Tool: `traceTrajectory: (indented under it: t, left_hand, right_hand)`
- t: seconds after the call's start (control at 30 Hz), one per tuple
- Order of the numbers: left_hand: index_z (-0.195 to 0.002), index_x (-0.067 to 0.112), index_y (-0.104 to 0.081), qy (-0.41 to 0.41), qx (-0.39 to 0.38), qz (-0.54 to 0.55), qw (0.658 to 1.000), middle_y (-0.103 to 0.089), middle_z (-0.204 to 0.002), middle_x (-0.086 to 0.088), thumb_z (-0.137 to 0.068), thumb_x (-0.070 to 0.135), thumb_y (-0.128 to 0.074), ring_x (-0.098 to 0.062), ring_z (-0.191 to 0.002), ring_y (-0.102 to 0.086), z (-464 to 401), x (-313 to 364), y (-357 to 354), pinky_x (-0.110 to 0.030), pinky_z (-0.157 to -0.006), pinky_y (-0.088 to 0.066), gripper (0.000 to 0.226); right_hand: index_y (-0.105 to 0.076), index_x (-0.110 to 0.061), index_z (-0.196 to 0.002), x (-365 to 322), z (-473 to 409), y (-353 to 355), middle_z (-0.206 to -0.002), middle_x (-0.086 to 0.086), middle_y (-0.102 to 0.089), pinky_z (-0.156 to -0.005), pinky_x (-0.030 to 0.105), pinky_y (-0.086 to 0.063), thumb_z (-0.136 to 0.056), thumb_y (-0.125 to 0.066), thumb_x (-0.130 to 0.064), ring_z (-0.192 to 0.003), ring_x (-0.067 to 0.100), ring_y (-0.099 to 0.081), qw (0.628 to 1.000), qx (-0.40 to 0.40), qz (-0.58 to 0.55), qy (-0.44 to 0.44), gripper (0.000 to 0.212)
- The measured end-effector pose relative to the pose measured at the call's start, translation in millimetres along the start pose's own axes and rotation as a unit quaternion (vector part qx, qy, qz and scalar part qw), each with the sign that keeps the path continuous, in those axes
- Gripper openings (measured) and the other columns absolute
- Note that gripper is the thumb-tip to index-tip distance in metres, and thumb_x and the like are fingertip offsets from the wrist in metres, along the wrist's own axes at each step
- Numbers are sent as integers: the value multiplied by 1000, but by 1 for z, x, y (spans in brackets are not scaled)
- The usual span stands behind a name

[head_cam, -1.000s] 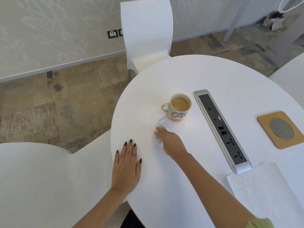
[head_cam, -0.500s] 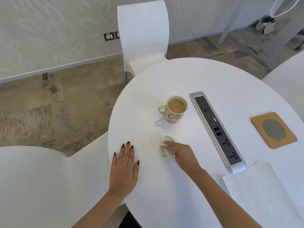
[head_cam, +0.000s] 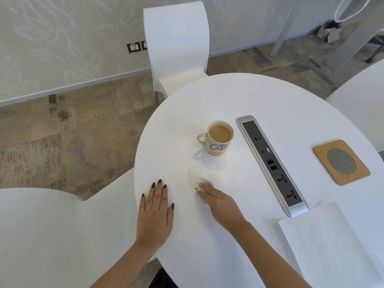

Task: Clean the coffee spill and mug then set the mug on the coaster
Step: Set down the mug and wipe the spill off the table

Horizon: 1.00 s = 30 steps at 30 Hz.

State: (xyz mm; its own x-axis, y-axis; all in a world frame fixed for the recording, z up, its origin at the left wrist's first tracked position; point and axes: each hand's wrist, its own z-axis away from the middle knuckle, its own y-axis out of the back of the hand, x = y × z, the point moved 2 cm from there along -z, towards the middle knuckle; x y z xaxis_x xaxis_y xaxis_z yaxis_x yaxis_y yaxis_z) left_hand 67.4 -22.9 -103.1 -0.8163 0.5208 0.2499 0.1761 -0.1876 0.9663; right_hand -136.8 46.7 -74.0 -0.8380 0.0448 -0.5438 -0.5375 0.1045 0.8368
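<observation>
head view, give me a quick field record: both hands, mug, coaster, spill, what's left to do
left hand: flat on the table edge, holding nothing
right hand: presses a crumpled tissue on the table
mug: upright, holds coffee, beyond the tissue, apart from it
coaster: right of the power strip, nothing on it
spill: faint wet ring by the tissue
left to do: finish wiping, clean mug, set it on coaster

The counter (head_cam: 259, 96) carries one mug (head_cam: 218, 140), one coaster (head_cam: 340, 162), one socket strip (head_cam: 272, 165), one flat napkin (head_cam: 332, 244) and one crumpled tissue (head_cam: 200, 183) under the right hand's (head_cam: 220, 201) grip. Two hands show, counting the left hand (head_cam: 155, 213), and one chair (head_cam: 176, 48).
</observation>
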Motion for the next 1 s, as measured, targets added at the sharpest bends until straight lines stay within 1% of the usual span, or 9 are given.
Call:
traceTrajectory:
  t: [0.1,0.17,0.3,0.37,0.53,0.63,0.77,0.9,1.0]
  left_hand:
    - [-148,7,-27,0,-4,0,1000,-25,-157,-11,-96,34,-27,-28,-145,-24,0,1,1,-51,-114,-25,59]
    - [-148,6,-27,-1,-5,1,1000,-25,-157,-11,-96,33,-27,-29,-144,-24,0,1,1,-51,-114,-26,59]
    - [-148,6,-27,-1,-9,1,1000,-25,-157,-12,-96,34,-26,-29,-144,-24,-1,1,3,-51,-114,-26,59]
    - [-148,6,-27,-1,-9,1,1000,-26,-157,-12,-96,34,-26,-29,-144,-24,0,1,3,-51,-114,-26,59]
    - [-147,6,-29,4,-16,4,1000,-28,-156,-13,-95,34,-26,-30,-143,-28,0,4,6,-52,-112,-28,59]
    - [-147,5,-30,4,-21,9,1000,-29,-156,-13,-95,35,-24,-30,-142,-29,0,6,8,-52,-112,-28,60]
    - [-145,4,-33,3,-26,12,1000,-31,-154,-13,-95,35,-25,-32,-141,-32,-1,4,10,-52,-110,-30,60]
    - [-140,6,-44,20,-25,34,999,-40,-150,-12,-92,35,-27,-33,-136,-40,-2,8,18,-54,-104,-35,59]
    - [-131,14,-55,38,18,85,995,-54,-135,-8,-92,29,-37,-33,-121,-50,-9,21,35,-49,-87,-37,45]
  right_hand:
    - [-60,-36,-121,14,11,1,-133,-36,-42,-100,8,-34,-96,-52,-20,-128,-5,-43,995,-25,-62,-78,31]
    - [-59,-42,-120,18,12,6,-130,-37,-41,-98,4,-29,-96,-50,-27,-128,-6,-42,992,-12,-58,-113,30]
    - [-61,-23,-123,11,7,7,-141,-6,-51,-90,39,-51,-93,-50,-10,-117,22,-58,982,37,3,-187,34]
    - [-63,-12,-122,0,7,-1,-140,5,-52,-91,41,-52,-89,-51,1,-116,28,-60,975,71,6,-209,37]
    - [-74,-21,-102,-37,8,-11,-124,-26,-55,-96,5,-36,-88,-54,1,-116,-7,-51,960,96,-152,-212,33]
    - [-74,-37,-93,-38,10,0,-94,-23,-72,-80,12,-49,-81,-56,7,-89,2,-66,859,148,-363,-328,49]
    - [-71,-3,-100,-22,10,22,-89,9,-70,-57,18,-52,-80,-44,21,-67,10,-63,615,222,-644,-396,42]
    - [-68,0,-86,-16,13,48,-89,6,-70,-69,16,-57,-83,-37,21,-76,9,-68,472,178,-766,-398,38]
    - [-66,4,-90,-19,14,58,-83,11,-74,-59,24,-60,-88,-50,9,-71,16,-72,364,190,-808,-422,17]
